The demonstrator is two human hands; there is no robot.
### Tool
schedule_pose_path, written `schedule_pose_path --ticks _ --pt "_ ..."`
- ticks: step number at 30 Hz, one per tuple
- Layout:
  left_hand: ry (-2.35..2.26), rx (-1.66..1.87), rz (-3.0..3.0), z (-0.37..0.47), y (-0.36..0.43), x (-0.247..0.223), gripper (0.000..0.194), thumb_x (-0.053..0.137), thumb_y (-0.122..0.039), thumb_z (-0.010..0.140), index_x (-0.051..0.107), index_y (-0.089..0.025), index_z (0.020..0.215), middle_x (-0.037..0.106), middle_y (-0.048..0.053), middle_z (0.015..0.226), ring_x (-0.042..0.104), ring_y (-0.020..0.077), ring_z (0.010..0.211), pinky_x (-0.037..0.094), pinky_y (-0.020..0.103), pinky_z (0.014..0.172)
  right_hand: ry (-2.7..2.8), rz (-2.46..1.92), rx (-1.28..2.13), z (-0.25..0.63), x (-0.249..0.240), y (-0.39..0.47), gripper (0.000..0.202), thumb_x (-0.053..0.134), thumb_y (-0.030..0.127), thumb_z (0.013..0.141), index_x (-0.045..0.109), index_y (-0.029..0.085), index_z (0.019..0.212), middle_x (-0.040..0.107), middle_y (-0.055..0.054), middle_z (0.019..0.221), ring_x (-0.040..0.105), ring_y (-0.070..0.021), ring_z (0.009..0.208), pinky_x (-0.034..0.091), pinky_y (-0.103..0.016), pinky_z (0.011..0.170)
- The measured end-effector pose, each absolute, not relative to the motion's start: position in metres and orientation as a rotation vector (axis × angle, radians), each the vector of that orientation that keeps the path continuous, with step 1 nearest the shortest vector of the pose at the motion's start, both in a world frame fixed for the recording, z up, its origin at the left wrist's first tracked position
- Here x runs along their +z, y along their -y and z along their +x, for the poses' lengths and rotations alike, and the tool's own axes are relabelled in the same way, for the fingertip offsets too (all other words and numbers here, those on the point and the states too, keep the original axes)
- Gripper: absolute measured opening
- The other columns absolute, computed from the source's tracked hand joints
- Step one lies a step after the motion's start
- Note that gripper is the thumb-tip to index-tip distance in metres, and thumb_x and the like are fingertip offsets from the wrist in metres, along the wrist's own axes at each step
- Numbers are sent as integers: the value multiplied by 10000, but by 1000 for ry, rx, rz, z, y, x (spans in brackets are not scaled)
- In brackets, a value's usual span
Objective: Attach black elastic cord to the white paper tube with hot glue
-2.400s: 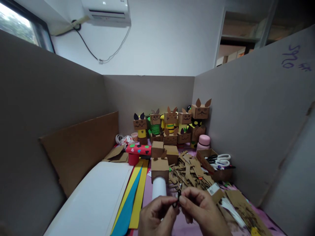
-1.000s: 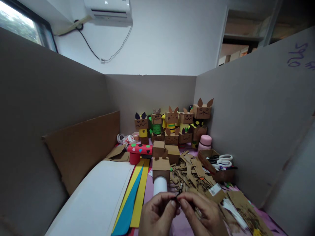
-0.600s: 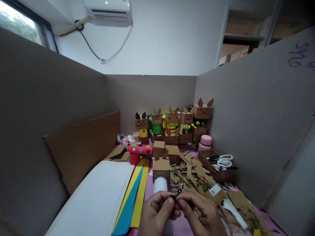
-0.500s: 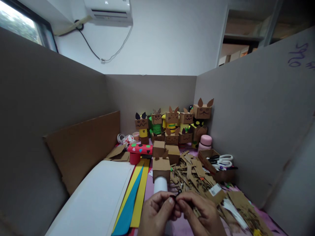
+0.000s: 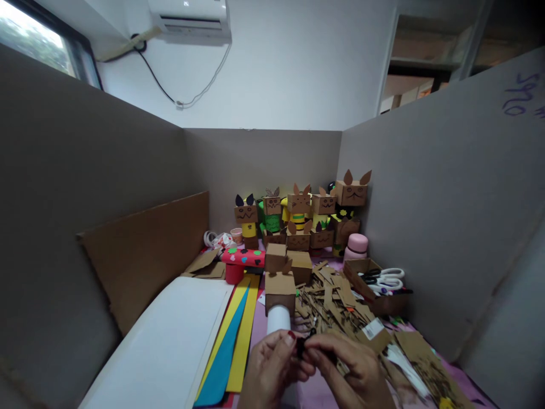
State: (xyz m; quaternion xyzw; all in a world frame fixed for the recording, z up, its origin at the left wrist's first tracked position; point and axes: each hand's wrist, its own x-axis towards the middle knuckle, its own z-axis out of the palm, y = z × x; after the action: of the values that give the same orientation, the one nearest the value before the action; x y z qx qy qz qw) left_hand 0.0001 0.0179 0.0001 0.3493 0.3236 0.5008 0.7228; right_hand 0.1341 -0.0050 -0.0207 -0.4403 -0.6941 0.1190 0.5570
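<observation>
My left hand (image 5: 272, 363) and my right hand (image 5: 351, 366) meet low in the middle, fingertips almost touching. Between them is a small black piece (image 5: 300, 345), pinched from both sides; its kind is too small and dark to tell. A narrow black tip (image 5: 313, 332) sticks up beside my right fingertips, and what it belongs to is hidden. Just beyond my left hand lies a white tube (image 5: 279, 319), its near part covered by the hand. The tube's far end meets a brown cardboard box (image 5: 280, 292) with a pointed cardboard ear.
Cardboard scraps (image 5: 330, 295) cover the right side, before an open box (image 5: 378, 304) with scissors (image 5: 389, 275). White sheets (image 5: 162, 346), yellow strips (image 5: 242, 346) and a blue piece (image 5: 221, 363) lie left. Several cardboard animal figures (image 5: 299, 203) and a pink bottle (image 5: 356, 247) stand behind.
My left thumb has shifted up and a little left, so more of the black piece shows. Both hands stay in nearly the same spot, and the view has moved slightly.
</observation>
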Motion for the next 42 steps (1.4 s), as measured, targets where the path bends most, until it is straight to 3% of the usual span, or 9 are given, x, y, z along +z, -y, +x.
schedule_pose_path --ticks 9,15,17,21,27,35,42 --pt "-745 1132 863 0 -20 -5 388 859 -414 478 699 -129 687 688 34 555 605 104 489 444 186 510 1620 -1030 265 133 -19 5 147 528 222 849 670 251 831 709 -4 710 652 -137 617 466 -192 545" --pt "-763 1170 927 2 -20 -4 305 819 -395 566 689 -128 639 653 11 515 569 86 473 398 166 479 1599 -1026 269 131 -22 5 137 533 232 845 666 257 825 713 -3 718 657 -142 627 471 -200 545" --pt "-765 1182 933 2 -18 -3 297 820 -392 564 693 -132 634 646 5 511 564 89 476 403 172 487 1516 -1032 243 130 -23 6 120 576 240 823 654 269 909 700 -1 735 647 -143 618 470 -203 527" --pt "-789 1193 989 2 -15 -1 313 813 -418 563 694 -132 612 653 19 508 558 101 474 403 184 488 1324 -1086 274 129 -24 7 416 653 290 766 557 267 1170 674 -37 908 623 -141 612 483 -213 504" --pt "-804 1234 1069 2 -14 -2 299 791 -429 593 738 -147 678 629 2 480 539 103 473 402 186 494 1411 -1105 517 130 -19 7 141 635 340 766 711 251 845 714 -31 766 637 -162 621 490 -219 529" --pt "-830 1222 1090 4 -15 -2 219 786 -388 609 762 -178 668 657 14 500 554 113 495 427 190 510 1335 -1088 699 132 -15 7 209 627 390 776 737 213 786 685 -28 628 622 -145 515 484 -208 468" --pt "-813 1248 981 6 -14 -2 260 833 -380 539 740 -162 645 674 11 511 566 93 472 426 174 493 1460 -1135 572 133 -14 7 270 548 383 828 684 189 698 656 -27 581 602 -140 517 448 -200 485"
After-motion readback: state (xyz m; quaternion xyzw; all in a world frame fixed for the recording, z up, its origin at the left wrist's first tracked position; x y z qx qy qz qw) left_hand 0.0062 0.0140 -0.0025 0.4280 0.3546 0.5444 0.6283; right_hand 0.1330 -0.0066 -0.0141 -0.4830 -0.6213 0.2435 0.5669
